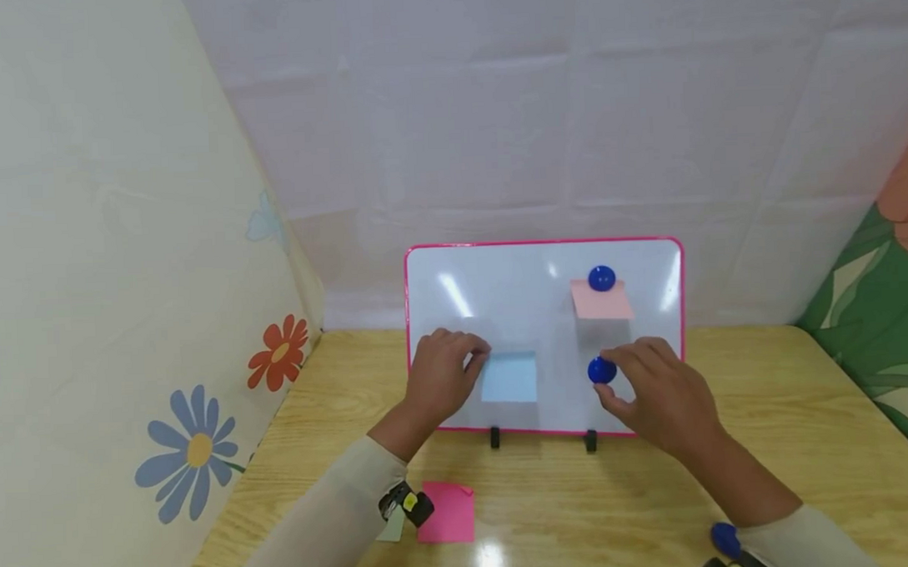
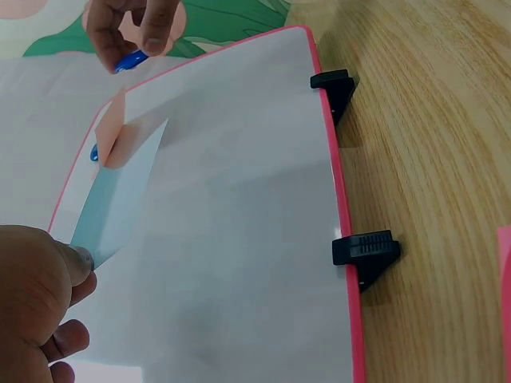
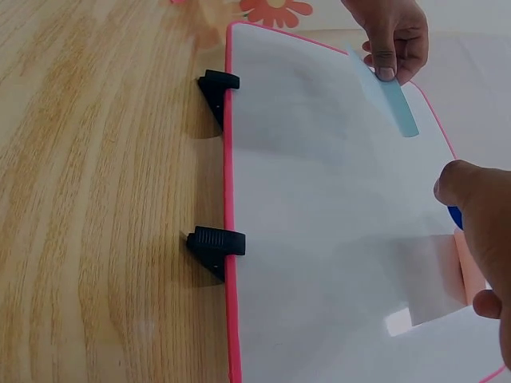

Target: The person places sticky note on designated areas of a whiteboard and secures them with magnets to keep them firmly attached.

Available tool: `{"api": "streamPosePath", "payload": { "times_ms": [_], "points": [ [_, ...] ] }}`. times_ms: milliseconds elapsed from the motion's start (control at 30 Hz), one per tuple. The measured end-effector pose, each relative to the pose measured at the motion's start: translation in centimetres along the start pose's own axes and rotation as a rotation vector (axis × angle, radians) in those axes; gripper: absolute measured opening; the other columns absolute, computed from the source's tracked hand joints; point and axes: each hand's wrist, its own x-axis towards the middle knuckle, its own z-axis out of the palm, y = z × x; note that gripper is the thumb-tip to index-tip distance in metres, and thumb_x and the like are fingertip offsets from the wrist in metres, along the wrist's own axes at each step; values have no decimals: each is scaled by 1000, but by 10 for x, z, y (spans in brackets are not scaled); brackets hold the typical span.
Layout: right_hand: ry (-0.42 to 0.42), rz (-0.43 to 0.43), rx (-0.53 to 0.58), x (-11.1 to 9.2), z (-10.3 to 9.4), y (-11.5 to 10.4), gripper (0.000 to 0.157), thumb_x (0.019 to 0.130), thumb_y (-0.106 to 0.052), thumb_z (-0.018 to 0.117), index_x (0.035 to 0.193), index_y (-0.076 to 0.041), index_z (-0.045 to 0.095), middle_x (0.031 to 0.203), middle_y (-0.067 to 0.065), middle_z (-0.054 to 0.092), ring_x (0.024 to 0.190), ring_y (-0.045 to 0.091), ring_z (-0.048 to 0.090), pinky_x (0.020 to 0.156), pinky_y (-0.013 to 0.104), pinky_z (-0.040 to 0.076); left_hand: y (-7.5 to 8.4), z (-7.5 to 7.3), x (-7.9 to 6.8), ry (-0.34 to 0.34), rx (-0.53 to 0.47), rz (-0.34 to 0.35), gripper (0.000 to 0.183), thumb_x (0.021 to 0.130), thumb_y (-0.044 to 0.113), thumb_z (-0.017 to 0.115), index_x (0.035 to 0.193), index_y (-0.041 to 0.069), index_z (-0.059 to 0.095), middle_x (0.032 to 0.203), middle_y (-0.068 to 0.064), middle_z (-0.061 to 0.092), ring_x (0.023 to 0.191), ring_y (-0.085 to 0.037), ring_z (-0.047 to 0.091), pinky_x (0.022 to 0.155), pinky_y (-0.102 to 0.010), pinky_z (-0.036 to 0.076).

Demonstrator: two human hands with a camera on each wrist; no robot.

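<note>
A whiteboard (image 1: 553, 330) with a pink frame stands tilted on the table. My left hand (image 1: 444, 371) pinches a light blue sticky note (image 1: 510, 377) by its upper left corner, in front of the board's left half. In the left wrist view the note (image 2: 120, 195) stands out from the surface. Between thumb and fingers my right hand (image 1: 656, 393) pinches a round blue magnet (image 1: 601, 370), off the board's right half. Above it, a second blue magnet (image 1: 601, 278) holds a pale pink sticky note (image 1: 601, 302) on the board.
Two black feet (image 1: 494, 437) support the board's lower edge. On the wooden table (image 1: 552, 505) lie a bright pink sticky note (image 1: 447, 513), a pale green one (image 1: 391, 526) partly under the left sleeve, and another blue magnet (image 1: 725, 539) beside the right sleeve.
</note>
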Motion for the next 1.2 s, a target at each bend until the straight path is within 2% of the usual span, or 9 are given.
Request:
{"api": "streamPosePath", "payload": {
  "times_ms": [233, 567, 867, 1200],
  "points": [
    [-34, 29, -5, 4, 1, -2, 53, 73, -31, 92, 114, -7, 69, 107, 8, 69, 105, 30, 58, 68, 42, 58, 0, -3, 3, 0, -8, -11, 16, 92, 24, 79, 107, 17, 78, 102, 3, 77, 87, -17, 61, 78, -35, 47],
    [-5, 1, -2, 13, -1, -4, 54, 74, -31, 91, 115, -6, 68, 108, 10, 69, 106, 31, 60, 73, 43, 58, -3, -4, 10, 18, 1, -2, 13, 93, 21, 78, 106, 16, 78, 99, 3, 77, 84, -17, 60, 76, -34, 46],
    [-38, 22, 13, 14, -2, -5, 50, 77, -32, 89, 115, -7, 68, 110, 9, 70, 107, 32, 60, 72, 43, 59, -1, -2, 10, 16, -4, -15, 14, 93, 22, 78, 105, 17, 78, 100, 3, 77, 84, -17, 60, 76, -35, 46],
    [-4, -1, 19, 21, -1, -5, 51, 75, -31, 89, 115, -7, 67, 109, 9, 69, 106, 30, 61, 70, 42, 58, -6, 0, 14, 27, 19, -18, 13, 93, 22, 78, 105, 18, 79, 99, 4, 77, 83, -16, 59, 75, -34, 46]
  ]
}}
